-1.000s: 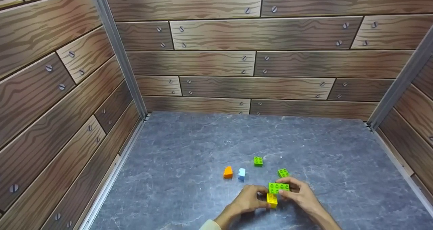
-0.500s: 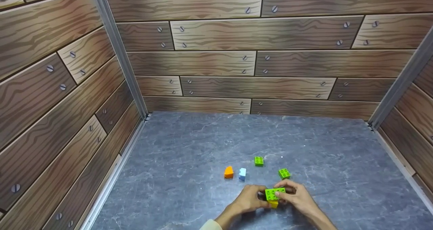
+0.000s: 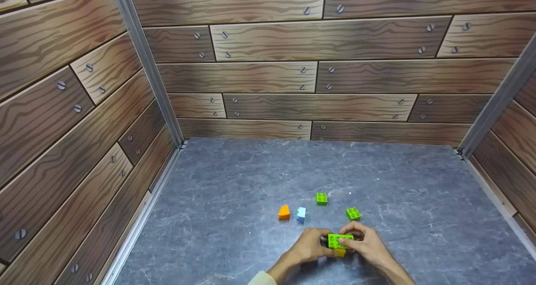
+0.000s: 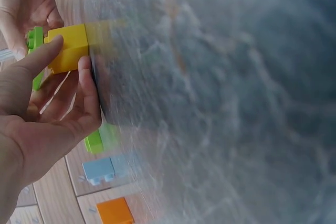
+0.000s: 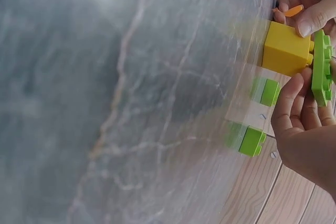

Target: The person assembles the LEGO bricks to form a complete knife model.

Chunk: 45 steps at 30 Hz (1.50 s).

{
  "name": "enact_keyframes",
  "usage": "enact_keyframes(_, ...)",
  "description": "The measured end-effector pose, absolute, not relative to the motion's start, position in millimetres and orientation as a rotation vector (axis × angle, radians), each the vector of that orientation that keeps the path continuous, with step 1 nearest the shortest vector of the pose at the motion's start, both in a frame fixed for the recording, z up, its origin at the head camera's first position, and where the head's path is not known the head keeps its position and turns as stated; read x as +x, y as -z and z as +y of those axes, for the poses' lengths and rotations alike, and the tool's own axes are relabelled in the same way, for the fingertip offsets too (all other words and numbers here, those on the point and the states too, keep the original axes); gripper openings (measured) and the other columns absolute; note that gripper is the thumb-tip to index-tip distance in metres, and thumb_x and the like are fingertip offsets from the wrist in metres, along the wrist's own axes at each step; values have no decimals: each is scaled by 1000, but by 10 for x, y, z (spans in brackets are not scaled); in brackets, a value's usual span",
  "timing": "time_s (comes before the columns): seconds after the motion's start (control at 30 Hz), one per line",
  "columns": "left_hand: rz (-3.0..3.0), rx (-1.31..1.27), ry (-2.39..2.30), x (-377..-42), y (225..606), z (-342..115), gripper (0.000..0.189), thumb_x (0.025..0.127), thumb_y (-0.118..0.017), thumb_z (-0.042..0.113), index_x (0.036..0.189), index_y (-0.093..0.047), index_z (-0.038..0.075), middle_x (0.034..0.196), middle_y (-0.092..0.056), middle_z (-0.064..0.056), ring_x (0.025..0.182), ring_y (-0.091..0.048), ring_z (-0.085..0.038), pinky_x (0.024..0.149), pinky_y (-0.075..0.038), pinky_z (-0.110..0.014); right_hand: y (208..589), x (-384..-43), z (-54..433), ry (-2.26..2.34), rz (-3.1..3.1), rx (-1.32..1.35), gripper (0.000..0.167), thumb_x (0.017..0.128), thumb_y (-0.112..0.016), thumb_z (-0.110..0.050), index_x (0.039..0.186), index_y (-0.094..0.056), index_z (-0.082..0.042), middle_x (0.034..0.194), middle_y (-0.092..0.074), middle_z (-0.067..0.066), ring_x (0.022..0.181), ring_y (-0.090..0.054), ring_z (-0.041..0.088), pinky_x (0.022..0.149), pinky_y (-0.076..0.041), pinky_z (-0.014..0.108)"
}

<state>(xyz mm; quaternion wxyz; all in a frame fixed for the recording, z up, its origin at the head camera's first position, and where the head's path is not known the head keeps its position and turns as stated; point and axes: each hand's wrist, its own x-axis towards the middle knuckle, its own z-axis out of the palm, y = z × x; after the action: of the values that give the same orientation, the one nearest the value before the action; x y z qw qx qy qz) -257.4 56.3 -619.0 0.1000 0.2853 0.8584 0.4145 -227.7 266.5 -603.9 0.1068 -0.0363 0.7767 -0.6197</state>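
Observation:
My left hand (image 3: 310, 245) steadies a yellow toy brick (image 5: 286, 49) on the grey surface, thumb on one side and fingers on the other. Over it, my right hand (image 3: 370, 245) grips a flat, long green toy brick (image 3: 333, 241), its thumb lying across the studded top. From the right wrist view, the yellow brick's studs show beneath the green brick, with a narrow gap between the two. The green brick overhangs the yellow one and covers most of it in the head view.
Beyond the hands lie an orange sloped brick (image 3: 284, 213), a light blue brick (image 3: 301, 214) and two small green bricks, one farther back (image 3: 321, 198) and one near the right hand (image 3: 353, 213). Wood-patterned walls (image 3: 268, 77) enclose the grey marbled surface (image 3: 217, 184).
My right hand has brought the long green brick left and toward me, from behind the yellow brick to over it. The left hand has stayed almost still on the yellow brick.

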Motion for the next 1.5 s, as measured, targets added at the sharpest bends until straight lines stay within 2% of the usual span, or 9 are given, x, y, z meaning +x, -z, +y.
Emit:
enact_keyframes(0.3,2519,870,-1265,-2572,6200,559,23,79,-92,20,95,-77,15,90,-75,13,86,-64,4,75,-50,-13,6039,-2269,2637,1761,2403,-130,32,91,-81,-19,108,-66,4,100,-71,11,83,-66,19,71,-53,27)
enact_keyframes(0.53,2518,864,-1239,-2581,6185,557,24,80,-91,17,100,-79,16,93,-75,14,88,-64,4,75,-51,-14,6051,-2266,2631,1721,2407,-80,32,91,-82,-20,107,-67,3,96,-69,7,77,-63,19,61,-53,29)
enact_keyframes(0.77,2506,844,-1240,-2593,6171,561,26,81,-91,17,104,-80,16,95,-76,13,89,-65,4,75,-52,-15,6056,-2277,2616,1718,2427,-81,31,91,-82,-20,106,-67,3,97,-69,8,82,-65,21,67,-53,28)
enact_keyframes(0.93,2508,843,-1232,-2592,6183,560,25,81,-91,16,103,-80,16,93,-75,14,86,-64,4,73,-51,-15,6078,-2261,2609,1737,2407,-65,30,91,-81,-19,107,-68,3,96,-68,9,76,-62,19,63,-52,28)
enact_keyframes(1.13,2520,868,-1219,-2584,6190,562,26,81,-90,17,104,-80,15,94,-75,13,86,-63,5,74,-50,-14,6089,-2258,2604,1738,2381,-58,28,93,-79,-19,107,-67,2,98,-68,8,73,-63,19,60,-54,31)
enact_keyframes(1.5,2524,846,-1223,-2586,6176,565,27,79,-91,16,104,-80,16,92,-75,13,85,-63,3,76,-50,-15,6073,-2267,2597,1724,2371,-49,26,94,-77,-16,106,-66,4,97,-67,9,75,-65,20,61,-56,32)
